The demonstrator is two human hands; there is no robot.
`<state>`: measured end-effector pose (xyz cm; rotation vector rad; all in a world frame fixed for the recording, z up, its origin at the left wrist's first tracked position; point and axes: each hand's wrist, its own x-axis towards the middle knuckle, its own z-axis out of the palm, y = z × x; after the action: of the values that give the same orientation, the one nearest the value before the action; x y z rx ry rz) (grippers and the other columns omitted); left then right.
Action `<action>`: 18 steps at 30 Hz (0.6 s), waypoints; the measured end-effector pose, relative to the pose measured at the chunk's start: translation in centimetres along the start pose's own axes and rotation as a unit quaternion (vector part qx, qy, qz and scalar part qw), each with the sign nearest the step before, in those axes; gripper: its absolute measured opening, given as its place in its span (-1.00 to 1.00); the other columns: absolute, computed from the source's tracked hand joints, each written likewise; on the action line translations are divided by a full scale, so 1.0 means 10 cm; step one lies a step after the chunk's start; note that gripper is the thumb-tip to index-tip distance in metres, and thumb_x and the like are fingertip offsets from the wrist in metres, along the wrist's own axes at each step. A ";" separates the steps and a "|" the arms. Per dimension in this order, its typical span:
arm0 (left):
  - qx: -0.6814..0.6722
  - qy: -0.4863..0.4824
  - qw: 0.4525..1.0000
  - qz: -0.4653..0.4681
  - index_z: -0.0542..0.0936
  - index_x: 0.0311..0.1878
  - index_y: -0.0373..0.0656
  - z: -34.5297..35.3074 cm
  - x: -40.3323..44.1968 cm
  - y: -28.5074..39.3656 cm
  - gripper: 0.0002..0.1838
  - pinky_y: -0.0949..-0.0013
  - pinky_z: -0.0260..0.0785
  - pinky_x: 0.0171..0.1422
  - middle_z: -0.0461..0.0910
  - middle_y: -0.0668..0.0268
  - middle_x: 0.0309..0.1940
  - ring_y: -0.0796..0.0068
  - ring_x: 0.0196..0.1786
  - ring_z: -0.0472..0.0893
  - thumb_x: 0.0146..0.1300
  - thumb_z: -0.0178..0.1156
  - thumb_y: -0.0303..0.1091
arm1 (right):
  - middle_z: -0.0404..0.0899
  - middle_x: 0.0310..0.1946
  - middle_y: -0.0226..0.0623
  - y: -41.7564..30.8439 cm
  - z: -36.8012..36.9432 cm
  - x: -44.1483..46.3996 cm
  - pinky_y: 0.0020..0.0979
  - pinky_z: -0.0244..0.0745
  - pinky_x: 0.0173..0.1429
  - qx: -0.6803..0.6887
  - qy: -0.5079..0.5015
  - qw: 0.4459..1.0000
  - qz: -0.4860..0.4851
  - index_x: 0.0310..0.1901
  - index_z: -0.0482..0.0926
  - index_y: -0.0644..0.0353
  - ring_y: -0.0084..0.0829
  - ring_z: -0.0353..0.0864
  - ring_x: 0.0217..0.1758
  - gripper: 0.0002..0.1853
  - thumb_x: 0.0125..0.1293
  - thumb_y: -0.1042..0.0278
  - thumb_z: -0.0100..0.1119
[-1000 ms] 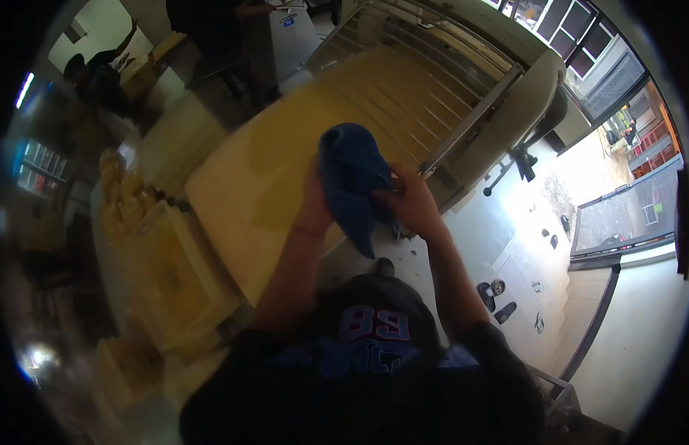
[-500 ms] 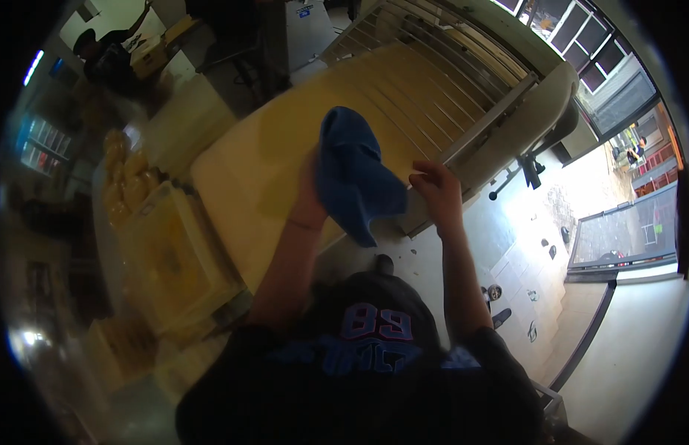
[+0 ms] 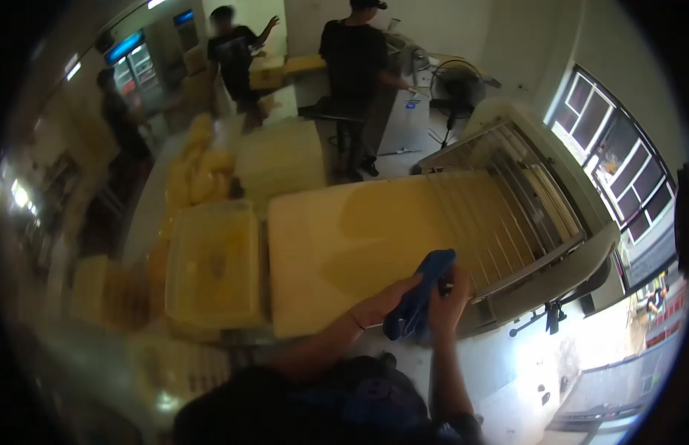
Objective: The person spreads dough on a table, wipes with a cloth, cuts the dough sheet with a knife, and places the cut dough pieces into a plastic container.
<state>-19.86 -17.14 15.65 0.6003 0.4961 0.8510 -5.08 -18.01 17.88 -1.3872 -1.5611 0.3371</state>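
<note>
Workshop with a belt machine [image 3: 463, 222]

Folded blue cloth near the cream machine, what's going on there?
Someone's left hand and right hand hold the folded blue cloth, seen against the near edge of a pale yellow surface. To its right is the cream machine with metal rods; to its left, a translucent rectangular plastic tub. People in dark clothes are farther back.

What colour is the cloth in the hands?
Dark blue; the cloth shows best in the head view.
</note>
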 end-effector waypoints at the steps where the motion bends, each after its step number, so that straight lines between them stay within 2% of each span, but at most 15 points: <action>1: 0.031 -0.015 0.999 -0.014 0.46 0.16 -0.24 -0.07 -0.06 -0.05 -0.59 0.38 0.46 0.08 0.60 0.30 -0.09 0.53 -0.09 0.57 0.46 -0.03 -0.12 | 0.49 -0.12 -0.10 0.02 0.00 -0.03 -0.33 0.53 -0.12 -0.034 -0.002 0.999 -0.016 0.12 0.42 0.27 -0.30 0.58 -0.10 -0.51 0.09 0.57 0.21; 4: 0.255 0.033 0.961 0.106 0.47 0.16 -0.25 0.06 -0.18 0.01 -0.51 0.39 0.41 0.14 0.60 0.28 -0.08 0.50 -0.05 0.56 0.29 0.22 -0.12 | 0.50 -0.17 -0.14 -0.11 0.09 0.05 -0.31 0.48 -0.11 0.007 0.066 0.998 0.001 0.02 0.47 0.25 -0.23 0.55 -0.19 -0.60 0.08 0.59 0.17; 7: 0.469 0.010 0.873 0.130 0.47 0.15 -0.26 0.04 -0.33 0.17 -0.38 0.38 0.38 0.17 0.61 0.24 -0.07 0.45 -0.02 0.56 0.08 0.42 -0.13 | 0.54 -0.23 -0.22 0.13 0.20 0.04 -0.39 0.48 -0.15 0.163 -0.064 0.979 0.108 -0.01 0.50 0.24 -0.36 0.56 -0.23 -0.67 0.14 0.60 0.12; 9: 0.511 0.034 0.849 0.129 0.47 0.14 -0.25 0.01 -0.34 0.20 -0.35 0.38 0.39 0.15 0.60 0.24 -0.09 0.46 -0.02 0.55 0.03 0.46 -0.15 | 0.55 -0.24 -0.27 0.23 0.19 0.04 -0.42 0.47 -0.14 0.222 -0.148 0.955 0.128 -0.01 0.50 0.26 -0.43 0.54 -0.20 -0.69 0.17 0.59 0.11; 10: 0.530 0.044 0.838 0.124 0.47 0.14 -0.25 -0.02 -0.35 0.20 -0.34 0.37 0.39 0.15 0.60 0.23 -0.10 0.46 -0.02 0.55 0.01 0.48 -0.16 | 0.56 -0.25 -0.30 0.27 0.20 0.04 -0.44 0.47 -0.13 0.249 -0.189 0.939 0.141 -0.01 0.50 0.27 -0.47 0.54 -0.18 -0.70 0.18 0.58 0.11; 13: 0.447 0.045 0.887 0.105 0.48 0.14 -0.25 -0.10 -0.39 0.23 -0.39 0.35 0.41 0.12 0.60 0.25 -0.12 0.48 -0.04 0.56 0.04 0.45 -0.23 | 0.57 -0.27 -0.32 0.44 0.31 -0.01 -0.47 0.47 -0.14 0.228 -0.195 0.947 0.116 -0.03 0.50 0.31 -0.51 0.54 -0.21 -0.75 0.24 0.54 0.14; 18: 0.361 0.085 0.912 0.175 0.48 0.14 -0.24 -0.18 -0.48 0.24 -0.44 0.36 0.45 0.06 0.60 0.32 -0.13 0.51 -0.09 0.57 0.07 0.40 -0.32 | 0.56 -0.35 -0.38 0.28 0.45 -0.18 -0.49 0.45 -0.20 0.371 -0.228 0.888 0.148 -0.10 0.55 0.30 -0.58 0.52 -0.29 -0.83 0.32 0.45 0.18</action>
<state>-25.02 -19.25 16.70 1.3339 0.8934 1.0633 -7.21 -16.97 12.82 -0.9487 -1.3339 1.3756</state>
